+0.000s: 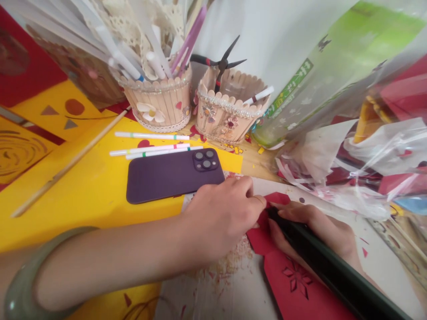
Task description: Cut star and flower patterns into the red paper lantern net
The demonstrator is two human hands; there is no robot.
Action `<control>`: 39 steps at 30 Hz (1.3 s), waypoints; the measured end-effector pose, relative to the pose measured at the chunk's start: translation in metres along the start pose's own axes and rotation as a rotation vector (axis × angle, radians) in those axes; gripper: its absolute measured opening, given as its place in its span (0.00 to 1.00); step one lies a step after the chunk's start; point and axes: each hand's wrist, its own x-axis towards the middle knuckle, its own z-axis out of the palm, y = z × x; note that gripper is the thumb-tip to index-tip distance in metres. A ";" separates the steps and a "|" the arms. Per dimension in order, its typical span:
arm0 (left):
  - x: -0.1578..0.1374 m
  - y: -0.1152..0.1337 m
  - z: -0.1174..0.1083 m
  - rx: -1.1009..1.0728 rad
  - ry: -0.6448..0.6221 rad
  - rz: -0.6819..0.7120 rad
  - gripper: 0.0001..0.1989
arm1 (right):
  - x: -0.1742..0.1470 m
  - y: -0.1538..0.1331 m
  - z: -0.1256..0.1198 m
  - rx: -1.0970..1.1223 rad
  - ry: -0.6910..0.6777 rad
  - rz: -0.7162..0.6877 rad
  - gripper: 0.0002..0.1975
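Note:
My left hand (220, 215) rests on the work surface with its fingertips pressing the upper edge of a red paper sheet (296, 284) that has a cut-out flower pattern. My right hand (316, 231) lies on the same red paper and grips a long black cutting tool (333, 266), its tip near my left fingertips. A pale green bangle (23, 280) sits on my left wrist. Small paper scraps lie under my left hand.
A purple phone (173, 174) lies face down on yellow paper (83, 186), with three white pens (153, 149) behind it. Two popsicle-stick holders (160, 102) (227, 115) hold pens and black pliers (222, 64). A wooden stick (70, 164) lies left; plastic bags (367, 151) crowd the right.

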 end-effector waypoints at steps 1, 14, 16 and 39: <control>0.000 0.000 0.001 -0.001 0.007 0.000 0.08 | 0.000 0.000 0.000 -0.002 -0.007 0.000 0.11; -0.001 0.000 0.000 -0.010 -0.015 -0.007 0.07 | 0.003 -0.002 -0.005 -0.002 -0.068 0.010 0.12; -0.001 -0.001 0.000 -0.012 -0.022 -0.007 0.07 | 0.003 -0.001 -0.005 0.003 -0.070 -0.002 0.13; 0.001 0.001 0.000 0.005 -0.056 -0.025 0.07 | 0.006 0.003 -0.008 0.011 -0.110 -0.084 0.13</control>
